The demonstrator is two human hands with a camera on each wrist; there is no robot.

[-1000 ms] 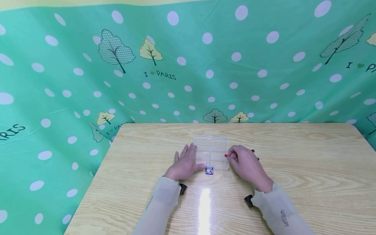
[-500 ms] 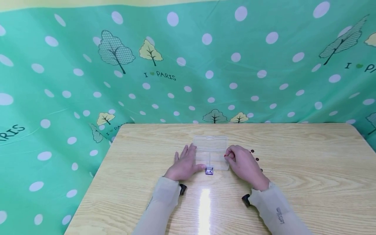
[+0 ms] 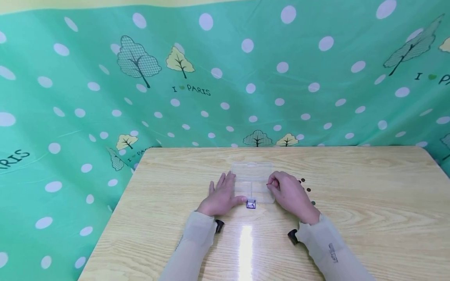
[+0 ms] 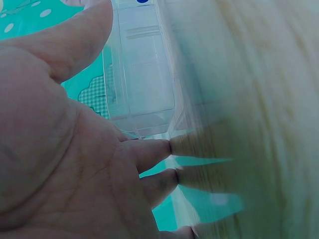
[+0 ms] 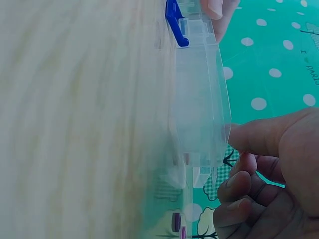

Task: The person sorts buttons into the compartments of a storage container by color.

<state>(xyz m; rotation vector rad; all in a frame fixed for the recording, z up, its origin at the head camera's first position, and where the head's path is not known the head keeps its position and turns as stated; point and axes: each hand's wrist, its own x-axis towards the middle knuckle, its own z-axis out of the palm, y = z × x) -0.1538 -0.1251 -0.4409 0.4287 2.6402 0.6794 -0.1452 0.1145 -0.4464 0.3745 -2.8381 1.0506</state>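
Note:
A clear plastic compartment box (image 3: 261, 190) stands on the table, its lid (image 3: 251, 170) folded back and a blue-purple latch (image 3: 251, 204) at its front. My left hand (image 3: 219, 198) steadies the box: straight fingers rest on the table along its left side and the thumb lies at the front rim. In the left wrist view, the box wall (image 4: 142, 69) shows beyond the thumb. Over the right-hand compartment, my right hand (image 3: 290, 195) pinches a small red round piece, mostly hidden by the fingertips. The right wrist view has the thumb (image 5: 254, 135) right at the box's rim.
Several small dark round pieces (image 3: 308, 190) lie on the wooden table (image 3: 369, 203) just right of my right hand. In the right wrist view, purplish pieces (image 5: 176, 222) show beyond the box. A green dotted cloth (image 3: 225, 78) hangs behind the table.
My right hand has shifted slightly left, further over the box, and the red piece shows less between its fingertips. More loose pieces have come into sight beside it. The left hand stays still.

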